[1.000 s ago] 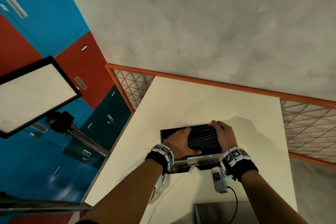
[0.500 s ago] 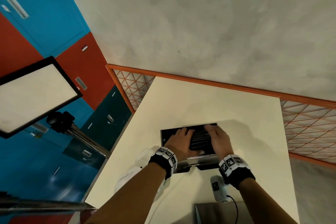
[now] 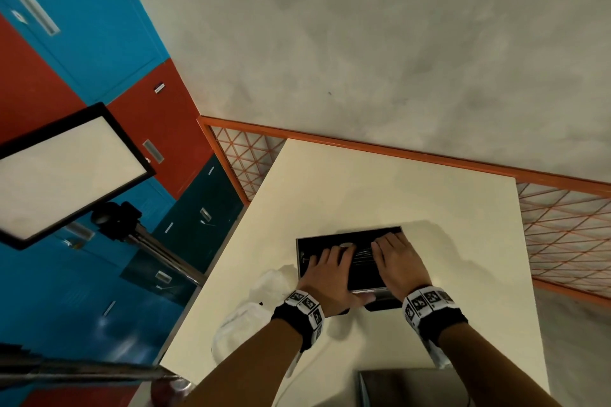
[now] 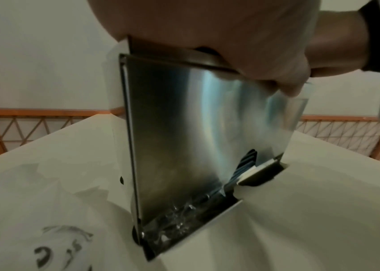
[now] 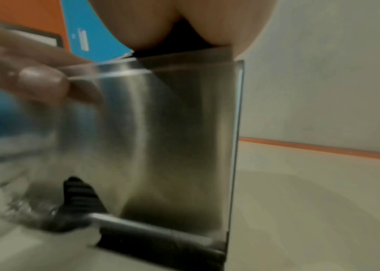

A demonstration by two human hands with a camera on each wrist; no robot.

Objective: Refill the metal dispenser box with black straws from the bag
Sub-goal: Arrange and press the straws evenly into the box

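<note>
Both hands lie flat, fingers straight, on the black straws (image 3: 362, 269) filling the open top of the box (image 3: 305, 249): the left hand (image 3: 327, 277) with its thumb down over the near rim, the right hand (image 3: 398, 261) beside it. The box, brushed metal with a cut-out at its base showing straw ends, stands near the table's (image 3: 396, 195) middle, the crumpled bag (image 3: 243, 317) at the left edge. Since a second ago the hands have flattened and slid closer together.
</note>
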